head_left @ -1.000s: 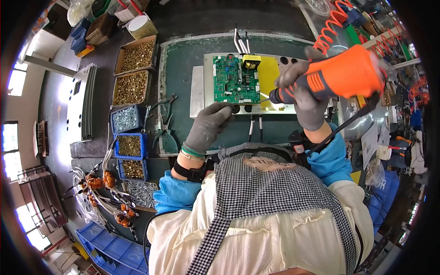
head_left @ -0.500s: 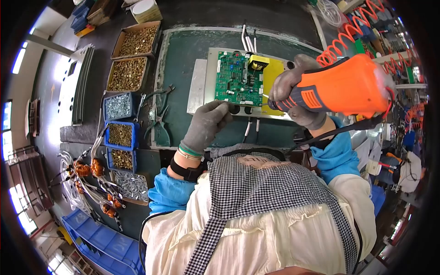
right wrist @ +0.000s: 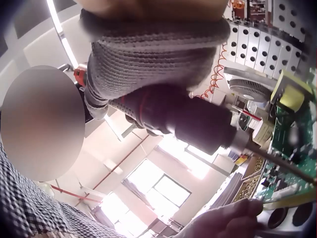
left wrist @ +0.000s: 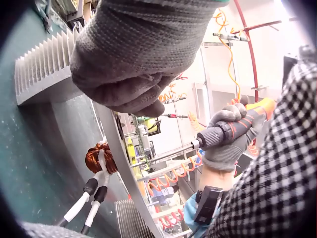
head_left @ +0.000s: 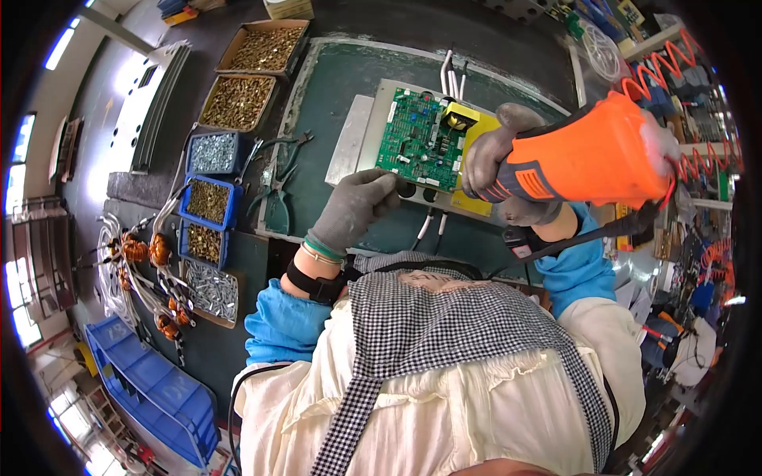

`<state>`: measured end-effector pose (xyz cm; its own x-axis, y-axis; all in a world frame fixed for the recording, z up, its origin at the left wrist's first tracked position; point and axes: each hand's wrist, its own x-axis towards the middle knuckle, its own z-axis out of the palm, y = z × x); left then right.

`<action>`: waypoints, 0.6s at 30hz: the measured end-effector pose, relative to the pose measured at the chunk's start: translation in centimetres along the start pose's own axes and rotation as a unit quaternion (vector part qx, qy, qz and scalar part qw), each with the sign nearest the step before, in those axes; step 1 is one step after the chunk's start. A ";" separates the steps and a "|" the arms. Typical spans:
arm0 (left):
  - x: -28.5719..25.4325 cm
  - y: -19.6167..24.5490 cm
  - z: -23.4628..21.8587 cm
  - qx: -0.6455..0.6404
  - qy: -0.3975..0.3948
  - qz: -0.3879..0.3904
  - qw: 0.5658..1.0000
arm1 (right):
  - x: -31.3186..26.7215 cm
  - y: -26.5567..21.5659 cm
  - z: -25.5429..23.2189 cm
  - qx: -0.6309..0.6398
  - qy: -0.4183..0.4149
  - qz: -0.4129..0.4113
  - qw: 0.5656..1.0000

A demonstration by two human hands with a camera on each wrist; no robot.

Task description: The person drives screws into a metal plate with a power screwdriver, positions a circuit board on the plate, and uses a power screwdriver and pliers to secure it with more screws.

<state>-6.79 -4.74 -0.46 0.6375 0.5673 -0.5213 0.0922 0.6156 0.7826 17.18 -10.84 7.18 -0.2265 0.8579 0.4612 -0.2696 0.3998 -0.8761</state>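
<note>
The right hand (head_left: 500, 170) grips the orange screwdriver (head_left: 587, 159); its tip touches the green board (head_left: 418, 140). The left hand (head_left: 357, 208) pinches the board's near edge.

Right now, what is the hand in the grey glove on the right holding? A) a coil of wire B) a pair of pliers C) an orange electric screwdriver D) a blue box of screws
C: the right hand grips the orange electric screwdriver, its bit aimed at the green circuit board, while the pliers lie untouched on the green mat.
</note>
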 end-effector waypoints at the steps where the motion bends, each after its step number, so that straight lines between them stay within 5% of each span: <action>1: 0.0 0.0 0.0 0.000 0.003 -0.003 1.000 | 0.2 0.5 -0.2 0.015 -0.003 -0.029 0.999; 6: 0.0 -0.4 0.0 -0.002 0.009 0.006 1.000 | -0.2 1.0 -1.7 0.113 0.026 0.005 0.993; 12: 0.0 -0.5 0.2 -0.014 0.019 -0.011 1.000 | 0.5 1.1 -1.1 0.005 -0.080 -0.057 0.995; 18: 0.0 -1.1 0.7 -0.008 0.029 0.018 0.999 | 0.2 0.6 -0.6 0.085 0.047 0.042 0.994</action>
<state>-6.34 -5.84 -1.09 0.5946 0.6192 -0.5129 0.0587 0.6028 0.7957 17.57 -10.21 6.68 -0.1676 0.9155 0.3657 -0.4093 0.2728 -0.8707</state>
